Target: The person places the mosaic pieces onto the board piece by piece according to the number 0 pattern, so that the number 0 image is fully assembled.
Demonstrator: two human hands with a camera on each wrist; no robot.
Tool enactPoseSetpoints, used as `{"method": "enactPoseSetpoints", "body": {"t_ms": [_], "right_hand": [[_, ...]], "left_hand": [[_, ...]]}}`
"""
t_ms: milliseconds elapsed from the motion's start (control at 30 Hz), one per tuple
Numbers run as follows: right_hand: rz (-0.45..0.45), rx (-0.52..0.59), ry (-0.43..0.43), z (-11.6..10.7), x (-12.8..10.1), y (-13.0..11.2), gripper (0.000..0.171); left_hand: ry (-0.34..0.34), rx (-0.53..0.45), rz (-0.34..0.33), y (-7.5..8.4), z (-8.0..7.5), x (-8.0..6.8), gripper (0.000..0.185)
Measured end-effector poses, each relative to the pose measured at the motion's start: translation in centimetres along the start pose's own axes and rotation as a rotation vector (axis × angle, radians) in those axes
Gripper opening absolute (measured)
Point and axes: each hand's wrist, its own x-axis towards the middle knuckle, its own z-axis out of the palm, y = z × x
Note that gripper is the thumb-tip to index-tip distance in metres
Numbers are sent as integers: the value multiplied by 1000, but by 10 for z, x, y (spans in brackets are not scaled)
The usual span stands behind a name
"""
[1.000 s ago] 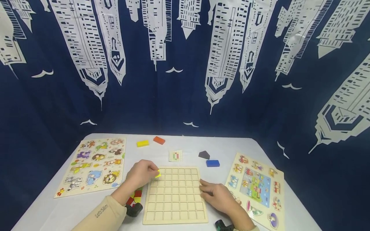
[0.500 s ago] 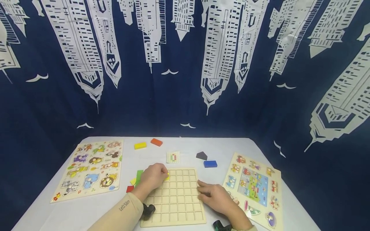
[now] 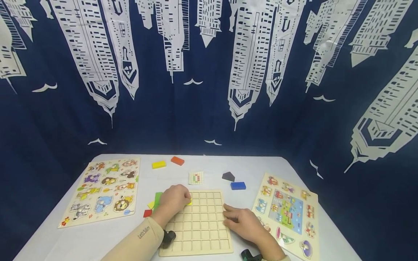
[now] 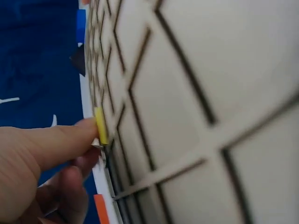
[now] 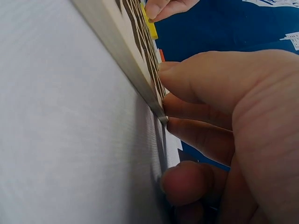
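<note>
In the head view my left hand (image 3: 174, 199) is over the upper left of a wooden grid board (image 3: 202, 232). It pinches a small yellow tile (image 4: 101, 126) between thumb and finger, and the left wrist view shows that tile tilted on edge close to the grid. The tile's far side is hidden. At the board's right edge rests my right hand (image 3: 243, 221), its fingertips touching the rim, as the right wrist view also shows. Green tiles (image 3: 158, 198), a red tile (image 3: 148, 213) and a yellow piece lie left of the board, partly behind my left forearm.
A small pattern card (image 3: 196, 178) lies behind the board. Around it are a yellow block (image 3: 159, 165), an orange block (image 3: 177, 161), a dark pentagon (image 3: 228, 176) and a blue block (image 3: 238, 186). An animal puzzle (image 3: 73, 197) stands left, another picture puzzle (image 3: 308, 250) right.
My left hand has carried the yellow tile from the board's upper left corner rightward over the grid, then slightly lower. My right hand stays at the rim. The head view has shifted a little.
</note>
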Motion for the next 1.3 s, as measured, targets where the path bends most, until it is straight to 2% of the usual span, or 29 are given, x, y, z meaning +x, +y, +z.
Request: {"method": "enactPoseSetpoints", "body": {"t_ms": [133, 200, 300, 400, 467, 567, 700, 867, 1067, 1300], "right_hand": [[2, 15, 0, -1, -1, 1, 32], [-1, 20, 0, -1, -1, 0, 32], [0, 13, -2, -2, -2, 0, 32], [2, -2, -3, -2, -2, -2, 32], [2, -12, -4, -3, -2, -3, 32], [8, -19, -7, -3, -1, -3, 32], [17, -8, -9, -3, 0, -3, 32], [18, 20, -14, -2, -1, -3, 33], [22, 31, -9, -2, -1, -2, 33], [22, 35, -8, -2, -1, -3, 33]], "left_hand": [[43, -40, 37, -4, -10, -7, 5], [83, -91, 27, -14, -23, -14, 13], [142, -159, -25, -37, -47, -29, 28], [145, -182, -82, -67, -66, -47, 28], [129, -181, -119, -85, -70, -59, 26], [106, -170, -144, -107, -65, -71, 24], [63, -176, -133, -122, -53, -76, 24], [48, -149, -122, -128, -46, -75, 26], [49, -175, -94, -132, -45, -72, 25], [53, -179, -96, -136, -43, -71, 25]]}}
